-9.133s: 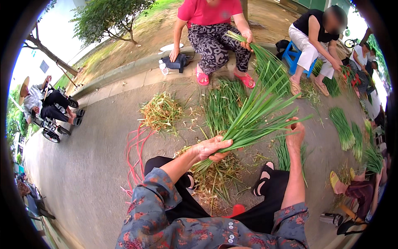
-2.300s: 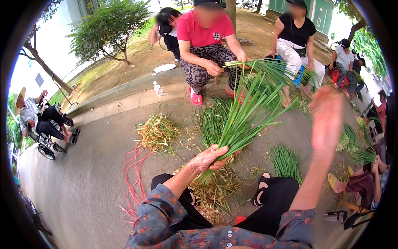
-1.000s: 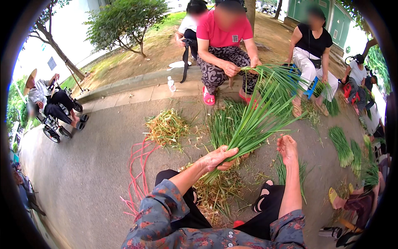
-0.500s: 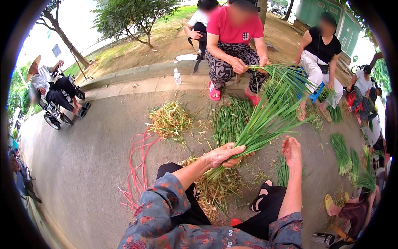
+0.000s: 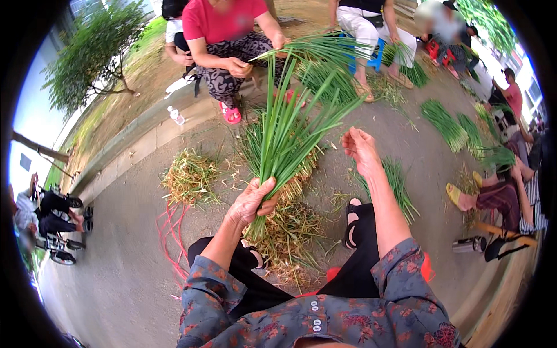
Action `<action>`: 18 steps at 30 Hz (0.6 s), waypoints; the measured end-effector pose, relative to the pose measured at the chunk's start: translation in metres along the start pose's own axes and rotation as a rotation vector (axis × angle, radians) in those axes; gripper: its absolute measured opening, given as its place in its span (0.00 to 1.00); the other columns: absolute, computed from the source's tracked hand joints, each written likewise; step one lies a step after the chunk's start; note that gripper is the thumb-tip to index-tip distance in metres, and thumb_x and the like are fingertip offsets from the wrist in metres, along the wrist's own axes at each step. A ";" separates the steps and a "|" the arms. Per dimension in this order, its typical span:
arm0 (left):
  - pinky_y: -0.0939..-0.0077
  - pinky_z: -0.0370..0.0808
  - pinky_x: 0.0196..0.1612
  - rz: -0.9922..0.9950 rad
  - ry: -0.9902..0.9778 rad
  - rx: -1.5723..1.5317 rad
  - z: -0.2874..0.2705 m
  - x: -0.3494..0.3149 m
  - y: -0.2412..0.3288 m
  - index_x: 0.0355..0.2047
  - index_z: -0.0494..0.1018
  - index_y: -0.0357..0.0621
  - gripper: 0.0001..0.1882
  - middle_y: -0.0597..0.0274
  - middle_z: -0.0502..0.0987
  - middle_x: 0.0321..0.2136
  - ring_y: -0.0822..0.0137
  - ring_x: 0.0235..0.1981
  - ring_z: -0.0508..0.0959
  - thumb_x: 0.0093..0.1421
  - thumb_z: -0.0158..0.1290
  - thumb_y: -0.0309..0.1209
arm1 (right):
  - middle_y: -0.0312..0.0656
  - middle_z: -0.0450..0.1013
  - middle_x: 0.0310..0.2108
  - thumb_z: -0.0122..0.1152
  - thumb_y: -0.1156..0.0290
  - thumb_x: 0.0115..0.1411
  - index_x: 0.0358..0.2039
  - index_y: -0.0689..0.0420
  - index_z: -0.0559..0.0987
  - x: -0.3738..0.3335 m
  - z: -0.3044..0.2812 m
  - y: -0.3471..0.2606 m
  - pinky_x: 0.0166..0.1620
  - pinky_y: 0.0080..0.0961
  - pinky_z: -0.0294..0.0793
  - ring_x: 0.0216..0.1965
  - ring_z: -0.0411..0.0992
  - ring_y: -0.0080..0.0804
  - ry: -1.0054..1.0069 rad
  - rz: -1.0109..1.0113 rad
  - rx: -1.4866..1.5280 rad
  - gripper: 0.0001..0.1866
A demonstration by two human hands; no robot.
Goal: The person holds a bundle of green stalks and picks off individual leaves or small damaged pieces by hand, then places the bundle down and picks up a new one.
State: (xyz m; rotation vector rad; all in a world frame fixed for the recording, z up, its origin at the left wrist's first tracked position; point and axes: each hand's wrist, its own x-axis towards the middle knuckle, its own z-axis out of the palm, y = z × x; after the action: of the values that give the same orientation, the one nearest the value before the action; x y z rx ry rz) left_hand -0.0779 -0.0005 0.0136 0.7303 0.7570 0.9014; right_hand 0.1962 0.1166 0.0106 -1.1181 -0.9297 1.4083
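My left hand (image 5: 253, 200) is wrapped round the lower stems of a bunch of green chives (image 5: 290, 136). Their long flat leaves fan upward and away from me. To the right of the bunch, apart from it, I hold up my right hand (image 5: 362, 149) with its fingers curled in. Whether anything small is pinched there I cannot make out. Below the bunch, between my feet, lies a heap of yellowed, dry trimmings (image 5: 296, 226). More green chives (image 5: 252, 145) lie on the ground just beyond, partly hidden by the bunch.
Facing me, a person in a red shirt (image 5: 223, 23) handles long chives (image 5: 325, 46). Another trimmings pile (image 5: 188, 177) and pink cord (image 5: 168, 232) lie left. Chive bundles (image 5: 444, 124) lie right, near other seated people. A bottle (image 5: 175, 115) stands by the kerb.
My view has swung to the right. The bunch in my left hand has turned from leaning right to standing more upright. My right hand stays raised beside it, fingers still curled.
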 end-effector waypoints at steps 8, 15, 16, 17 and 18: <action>0.84 0.51 0.10 0.016 0.045 0.030 0.006 0.003 0.003 0.30 0.70 0.43 0.15 0.71 0.58 0.09 0.79 0.07 0.55 0.60 0.47 0.43 | 0.31 0.71 0.20 0.54 0.59 0.57 0.25 0.52 0.74 0.000 -0.005 -0.003 0.23 0.12 0.65 0.20 0.68 0.16 0.058 -0.035 0.014 0.11; 0.86 0.51 0.09 0.025 0.096 0.084 0.004 0.006 -0.001 0.19 0.61 0.48 0.17 0.71 0.59 0.09 0.80 0.08 0.56 0.59 0.48 0.42 | 0.31 0.71 0.20 0.56 0.58 0.56 0.25 0.53 0.74 0.001 -0.005 -0.003 0.23 0.13 0.66 0.20 0.68 0.16 0.078 -0.025 0.023 0.12; 0.86 0.51 0.09 0.024 0.100 0.101 0.005 0.006 0.000 0.19 0.61 0.48 0.17 0.71 0.59 0.09 0.80 0.08 0.56 0.59 0.48 0.42 | 0.32 0.71 0.20 0.56 0.58 0.56 0.24 0.53 0.74 0.001 -0.005 -0.003 0.23 0.13 0.66 0.20 0.68 0.17 0.079 -0.026 0.028 0.12; 0.86 0.51 0.09 0.022 0.103 0.118 0.005 0.006 0.000 0.20 0.62 0.47 0.16 0.72 0.59 0.09 0.80 0.08 0.56 0.59 0.48 0.42 | 0.32 0.71 0.20 0.56 0.58 0.56 0.24 0.53 0.74 0.001 -0.006 -0.003 0.23 0.14 0.66 0.20 0.68 0.17 0.081 -0.027 0.032 0.12; 0.86 0.51 0.09 0.027 0.120 0.125 0.006 0.006 -0.001 0.20 0.62 0.47 0.16 0.72 0.59 0.10 0.80 0.08 0.56 0.59 0.48 0.42 | 0.32 0.71 0.20 0.56 0.58 0.56 0.24 0.53 0.74 0.001 -0.007 -0.003 0.23 0.14 0.66 0.20 0.68 0.17 0.083 -0.028 0.036 0.12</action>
State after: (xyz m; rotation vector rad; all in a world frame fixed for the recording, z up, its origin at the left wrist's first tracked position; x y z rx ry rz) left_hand -0.0697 0.0030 0.0140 0.8029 0.9178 0.9348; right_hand 0.2036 0.1177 0.0119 -1.1234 -0.8549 1.3408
